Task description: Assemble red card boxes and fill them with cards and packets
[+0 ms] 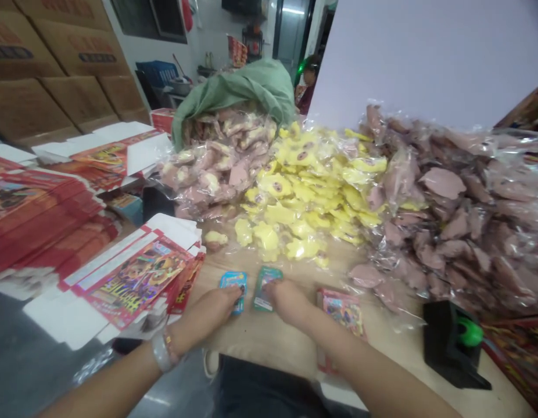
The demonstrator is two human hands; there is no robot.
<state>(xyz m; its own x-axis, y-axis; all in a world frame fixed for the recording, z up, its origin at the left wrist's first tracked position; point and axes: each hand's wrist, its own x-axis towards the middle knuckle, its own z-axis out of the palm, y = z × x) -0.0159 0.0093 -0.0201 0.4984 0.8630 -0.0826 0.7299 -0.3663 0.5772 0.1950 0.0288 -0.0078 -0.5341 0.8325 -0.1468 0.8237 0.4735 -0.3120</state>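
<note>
My left hand (212, 313) is at the middle of the wooden table (255, 342), its fingertips over a small blue printed card (233, 292). My right hand (289, 302) lies just beside it, with its fingers on a green printed card (265, 288). The two cards stand close together, partly covered by my fingers. To the right lies a pink printed packet (341, 316), apart from my right hand. A heap of yellow plastic-bagged pieces (304, 197) rises just beyond the cards. A bracelet circles my left wrist.
Bagged pink pieces (443, 220) pile up at right, and more (217, 162) spill from a green sack (238, 93). Flat red printed boxes (136, 284) stack at left. A black tape dispenser (454, 342) stands at right. Cardboard cartons (55, 69) and a person (308, 81) are behind.
</note>
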